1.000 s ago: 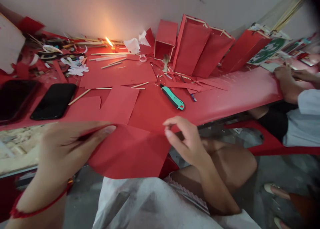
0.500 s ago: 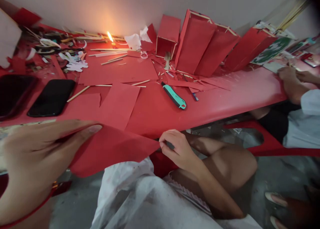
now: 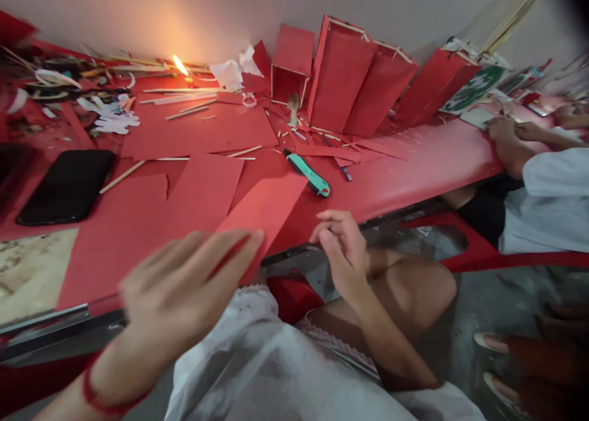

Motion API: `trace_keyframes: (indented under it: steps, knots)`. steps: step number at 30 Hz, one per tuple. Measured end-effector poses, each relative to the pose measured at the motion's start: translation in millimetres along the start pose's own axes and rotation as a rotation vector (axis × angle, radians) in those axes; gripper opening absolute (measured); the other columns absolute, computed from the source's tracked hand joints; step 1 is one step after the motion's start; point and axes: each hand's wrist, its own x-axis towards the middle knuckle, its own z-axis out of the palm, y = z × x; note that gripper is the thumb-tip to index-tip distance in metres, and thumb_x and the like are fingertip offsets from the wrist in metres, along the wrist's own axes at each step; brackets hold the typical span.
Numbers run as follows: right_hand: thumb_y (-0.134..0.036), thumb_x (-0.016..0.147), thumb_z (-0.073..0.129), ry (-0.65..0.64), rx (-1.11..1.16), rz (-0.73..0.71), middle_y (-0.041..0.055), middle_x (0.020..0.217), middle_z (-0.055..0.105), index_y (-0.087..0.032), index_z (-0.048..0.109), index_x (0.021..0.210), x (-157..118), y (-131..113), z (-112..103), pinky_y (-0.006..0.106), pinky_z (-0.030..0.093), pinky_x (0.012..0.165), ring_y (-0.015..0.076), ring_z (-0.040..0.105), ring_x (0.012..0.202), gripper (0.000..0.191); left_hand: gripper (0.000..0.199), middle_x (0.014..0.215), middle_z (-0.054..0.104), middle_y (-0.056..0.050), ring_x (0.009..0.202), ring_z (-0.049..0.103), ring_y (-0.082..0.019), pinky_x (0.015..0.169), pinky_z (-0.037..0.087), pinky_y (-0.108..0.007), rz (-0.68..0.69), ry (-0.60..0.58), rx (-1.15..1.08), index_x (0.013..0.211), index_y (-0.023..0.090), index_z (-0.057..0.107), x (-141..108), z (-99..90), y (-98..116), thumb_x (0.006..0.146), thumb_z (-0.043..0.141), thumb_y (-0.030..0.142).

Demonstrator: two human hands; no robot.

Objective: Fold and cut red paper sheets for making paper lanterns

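My left hand [image 3: 184, 286], slightly blurred, pinches a red paper piece [image 3: 271, 209] between thumb and fingers. The piece slants up and right over the table's front part, its far end beside a teal and black cutter [image 3: 310, 174]. To the right of the paper, my right hand [image 3: 343, 249] hangs in front of the table edge, its fingers loosely curled and apart, touching nothing visible. Flat red paper sheets [image 3: 207, 188] lie on the table to the left of the held piece.
A lit candle [image 3: 188, 80] burns near the wall, beside thin sticks [image 3: 193, 111]. Red paper boxes [image 3: 343, 77] stand at the back. Black phones [image 3: 67, 186] lie at left. Another person's hands [image 3: 506, 132] are at the far right. Paper scraps clutter the back left.
My left hand has moved right with the red paper, which now points up and away. My right hand has let go of the paper's corner and moved slightly right. The view has shifted a little.
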Motion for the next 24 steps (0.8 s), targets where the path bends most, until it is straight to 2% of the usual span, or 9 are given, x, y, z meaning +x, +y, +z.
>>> trace_keyframes:
  steps: [3,5,7,9,12,14,17,20,24]
  knots:
    - [-0.046,0.100,0.051,-0.150,-0.073,0.104,0.0044,0.102,0.068,-0.021,0.043,0.141,0.7,6.8,17.3,0.028,0.053,0.072,0.0147,0.067,0.082,0.049,0.023,0.104,0.075,-0.009,0.078,0.067,-0.023,0.059,0.053,-0.036,0.288,-0.102,0.229,0.099,0.018,0.071,28.1,43.9,8.8,0.095,0.049,0.011]
    - [-0.046,0.099,0.052,-0.208,-0.238,0.134,0.0055,0.102,0.069,-0.018,0.043,0.144,3.1,8.0,23.4,0.030,0.053,0.075,0.0163,0.067,0.083,0.054,0.023,0.107,0.074,-0.012,0.081,0.069,-0.025,0.065,0.058,-0.038,0.290,-0.166,0.214,0.100,0.016,0.070,26.3,63.9,12.1,0.094,0.048,0.010]
    - [-0.044,0.099,0.051,-0.219,-0.400,0.115,0.0058,0.098,0.070,-0.016,0.051,0.138,7.6,5.4,25.5,0.033,0.051,0.079,0.0185,0.066,0.084,0.047,0.024,0.109,0.073,-0.013,0.085,0.070,-0.025,0.070,0.060,-0.039,0.256,-0.180,0.159,0.103,0.015,0.068,16.3,74.7,13.9,0.094,0.046,0.008]
    - [-0.040,0.101,0.048,-0.224,-0.507,0.092,0.0064,0.097,0.070,-0.016,0.059,0.130,14.6,0.9,25.7,0.035,0.051,0.079,0.0200,0.066,0.085,0.039,0.026,0.110,0.072,-0.014,0.089,0.070,-0.024,0.074,0.061,-0.037,0.239,-0.156,0.087,0.105,0.014,0.067,7.2,79.0,14.4,0.095,0.044,0.006]
    - [-0.038,0.100,0.049,-0.216,-0.656,0.071,0.0102,0.108,0.070,-0.017,0.057,0.133,29.6,-4.1,28.3,0.036,0.052,0.078,0.0234,0.067,0.091,0.040,0.025,0.112,0.072,-0.015,0.094,0.072,-0.022,0.079,0.061,-0.034,0.255,-0.068,-0.009,0.106,0.011,0.066,3.8,80.5,13.4,0.097,0.043,0.005]
    - [-0.039,0.096,0.056,-0.214,-0.769,0.040,0.0152,0.119,0.067,-0.017,0.051,0.140,42.6,-5.1,34.7,0.040,0.053,0.081,0.0289,0.066,0.104,0.049,0.025,0.107,0.074,-0.013,0.096,0.072,-0.022,0.080,0.062,-0.033,0.301,-0.023,-0.040,0.105,0.011,0.066,6.9,81.2,12.8,0.099,0.043,0.006]
    - [-0.037,0.092,0.063,-0.239,-0.910,0.022,0.0222,0.122,0.064,-0.011,0.041,0.148,64.4,-6.2,52.2,0.046,0.055,0.084,0.0352,0.062,0.113,0.066,0.027,0.101,0.076,-0.010,0.096,0.073,-0.021,0.078,0.063,-0.032,0.396,-0.056,-0.053,0.099,0.012,0.068,12.3,83.4,14.6,0.099,0.041,0.007]
    - [-0.029,0.089,0.066,-0.255,-1.017,0.055,0.0257,0.117,0.065,-0.006,0.031,0.155,84.5,-8.4,72.4,0.047,0.057,0.077,0.0357,0.066,0.102,0.078,0.030,0.100,0.076,-0.009,0.093,0.073,-0.022,0.077,0.063,-0.034,0.402,-0.102,-0.055,0.096,0.012,0.069,12.3,86.9,19.1,0.099,0.040,0.007]
    - [-0.019,0.089,0.063,-0.307,-1.128,0.051,0.0239,0.105,0.070,-0.004,0.021,0.159,101.2,-9.8,87.6,0.044,0.058,0.068,0.0304,0.070,0.082,0.083,0.026,0.102,0.076,-0.009,0.094,0.072,-0.022,0.083,0.063,-0.038,0.315,-0.112,-0.086,0.099,0.013,0.070,3.9,91.5,22.6,0.097,0.044,0.008]
